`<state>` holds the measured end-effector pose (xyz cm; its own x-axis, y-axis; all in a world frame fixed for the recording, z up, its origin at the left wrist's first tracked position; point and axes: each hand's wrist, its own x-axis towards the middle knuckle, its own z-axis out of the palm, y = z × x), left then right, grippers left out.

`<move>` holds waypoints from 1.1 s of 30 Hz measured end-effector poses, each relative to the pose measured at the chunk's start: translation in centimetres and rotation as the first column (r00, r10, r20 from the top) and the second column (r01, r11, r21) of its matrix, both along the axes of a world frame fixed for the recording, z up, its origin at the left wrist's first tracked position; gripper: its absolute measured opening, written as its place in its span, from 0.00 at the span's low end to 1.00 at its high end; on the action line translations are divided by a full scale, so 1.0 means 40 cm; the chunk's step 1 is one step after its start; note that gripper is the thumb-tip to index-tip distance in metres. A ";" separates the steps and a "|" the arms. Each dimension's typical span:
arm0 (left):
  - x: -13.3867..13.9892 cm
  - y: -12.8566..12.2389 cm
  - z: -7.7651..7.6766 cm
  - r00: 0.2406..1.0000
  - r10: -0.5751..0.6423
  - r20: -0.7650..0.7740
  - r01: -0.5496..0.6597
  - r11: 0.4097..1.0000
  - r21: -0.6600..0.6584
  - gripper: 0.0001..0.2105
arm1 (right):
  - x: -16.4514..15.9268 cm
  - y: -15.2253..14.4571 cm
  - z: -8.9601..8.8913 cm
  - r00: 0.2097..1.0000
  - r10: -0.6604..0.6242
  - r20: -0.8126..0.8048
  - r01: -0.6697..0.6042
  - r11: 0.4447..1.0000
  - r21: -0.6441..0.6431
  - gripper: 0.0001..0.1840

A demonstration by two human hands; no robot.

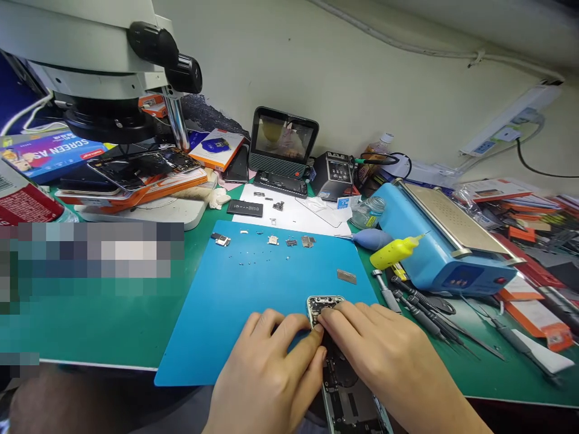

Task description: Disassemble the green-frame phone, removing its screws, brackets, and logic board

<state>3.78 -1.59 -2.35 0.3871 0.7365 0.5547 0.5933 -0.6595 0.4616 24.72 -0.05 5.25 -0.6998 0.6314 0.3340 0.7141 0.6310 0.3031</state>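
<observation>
An opened phone (348,392), its inner parts bare inside a pale frame, lies at the front right edge of the blue mat (194,337). My left hand (275,367) grips its left side, thumb and fingertips pressed together near the upper end. From the right, my right hand (380,337) is closed over the same end, its fingertips meeting my left ones. Any tiny part under the fingertips is hidden. Small metal pieces (272,240), scattered screws (248,263) and a grey metal plate (347,276) lie farther up the mat.
A microscope (113,72) overhangs the left side. To the right stand a blue heating-plate machine (420,241), a yellow bottle (393,252), a blue air blower (373,239) and several screwdrivers and tweezers (420,313). Behind the mat are a black battery (245,208) and a screen device (284,141).
</observation>
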 end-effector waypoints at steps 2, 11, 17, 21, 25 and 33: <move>-0.003 0.004 -0.001 1.000 -0.009 0.000 0.009 1.000 0.006 0.12 | -0.005 -0.001 0.005 1.000 0.005 0.020 -0.005 1.000 0.018 0.17; -0.003 -0.001 0.003 1.000 -0.019 0.022 0.019 1.000 0.008 0.11 | -0.020 -0.004 0.013 0.999 -0.003 0.048 0.001 0.999 0.042 0.19; -0.003 0.003 0.003 0.999 -0.023 0.026 0.023 1.000 0.002 0.11 | -0.012 0.007 0.011 1.000 0.006 -0.017 -0.007 1.000 -0.029 0.19; -0.004 0.004 0.000 0.999 -0.029 0.034 0.030 0.999 -0.017 0.12 | 0.011 0.012 0.003 0.985 -0.064 -0.162 0.043 0.991 -0.130 0.16; -0.007 -0.002 0.004 0.998 -0.027 0.050 0.030 0.998 -0.061 0.12 | 0.032 0.010 -0.005 0.929 -0.154 -0.337 0.077 0.970 -0.230 0.10; 0.021 0.066 0.079 0.983 0.086 -0.160 -0.111 0.981 -0.159 0.11 | 0.037 -0.011 -0.059 0.749 -0.274 -0.604 0.112 0.950 -0.292 0.06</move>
<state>4.61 1.07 0.80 0.3782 0.8523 0.3613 0.7229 -0.5157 0.4599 26.20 -0.48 2.88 -0.2345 0.8418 0.4862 0.8036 0.4493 -0.3903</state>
